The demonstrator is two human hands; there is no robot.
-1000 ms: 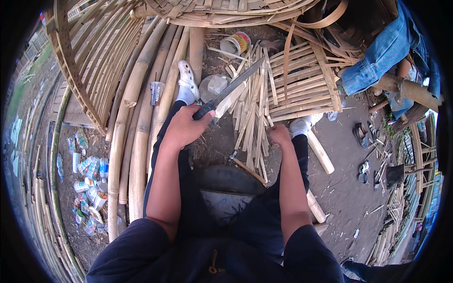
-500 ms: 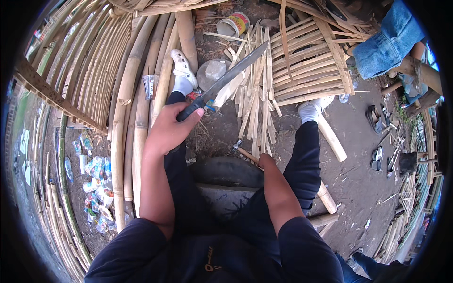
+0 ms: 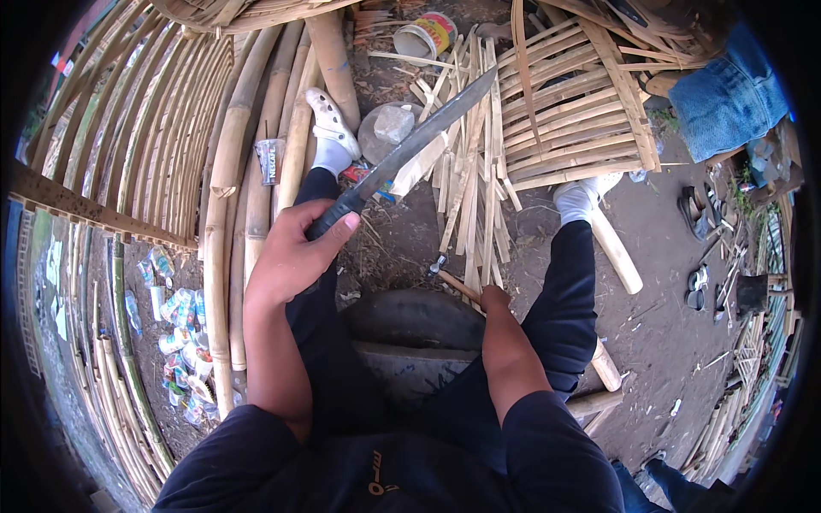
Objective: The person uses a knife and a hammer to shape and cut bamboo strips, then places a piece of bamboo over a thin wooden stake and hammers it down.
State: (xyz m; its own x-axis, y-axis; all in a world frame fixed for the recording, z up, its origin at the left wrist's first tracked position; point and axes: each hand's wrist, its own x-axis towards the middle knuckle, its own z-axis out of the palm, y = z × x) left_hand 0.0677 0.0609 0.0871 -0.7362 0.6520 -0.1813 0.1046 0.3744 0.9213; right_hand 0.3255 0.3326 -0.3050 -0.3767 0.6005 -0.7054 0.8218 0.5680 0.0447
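Observation:
My left hand (image 3: 295, 248) is closed round the black handle of a machete (image 3: 419, 138). Its long grey blade slants up and to the right, over a heap of split bamboo strips (image 3: 469, 201). Low between my knees, my right hand (image 3: 494, 298) grips the wooden handle of a hammer (image 3: 458, 284), whose small metal head points up and left. Its fingers are mostly hidden behind the wrist. Under the hammer lies a dark rounded object (image 3: 410, 318), perhaps a tyre, in front of a grey block. A slatted bamboo panel (image 3: 564, 103) stands beyond the strips.
Thick bamboo poles (image 3: 235, 162) run along my left, with a plastic cup (image 3: 270, 161) on them. Plastic litter (image 3: 184, 329) lies farther left. A round stone (image 3: 376, 132) and a bucket (image 3: 425, 36) stand ahead. Blue denim (image 3: 727, 103) and sandals (image 3: 694, 212) are at right.
The view has shifted slightly. My left hand and the machete have moved a little down, with the blade still raised to the right. The right hand keeps its grip on the hammer.

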